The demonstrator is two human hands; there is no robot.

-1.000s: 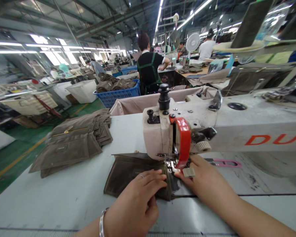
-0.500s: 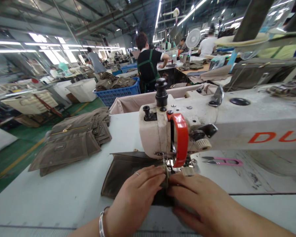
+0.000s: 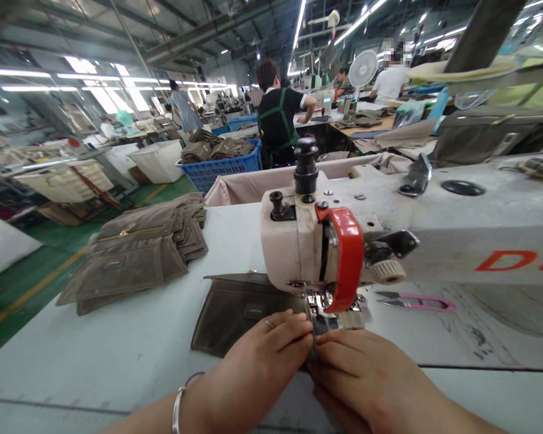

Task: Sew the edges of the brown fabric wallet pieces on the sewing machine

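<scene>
A dark olive-brown fabric bag piece (image 3: pixel 221 319) with a small label patch (image 3: pixel 254 310) lies on the white table, its right edge by the presser foot (image 3: pixel 315 300) of a sewing machine (image 3: pixel 289 241). My left hand (image 3: pixel 260 361) lies over the piece's near right part, fingers together and tips gripping the edge; its thumb is partly hidden. Right beside it, my right hand (image 3: pixel 359 367) is closed with its fingertips pinching the same edge, just in front of the presser foot. The hands cover the near corner of the piece.
A stack of similar brown pieces (image 3: pixel 136 247) lies at left on the table. Pink thread snips (image 3: pixel 419 301) rest under the machine arm. Beyond are a beige fabric-lined bin (image 3: pixel 244 184), a blue crate (image 3: pixel 226 163) of pieces and a person in a green-strapped apron (image 3: pixel 278 114).
Both hands and the bag piece have come slightly nearer to me relative to the machine. The label patch, earlier under my left hand, now shows. The view has shifted a little.
</scene>
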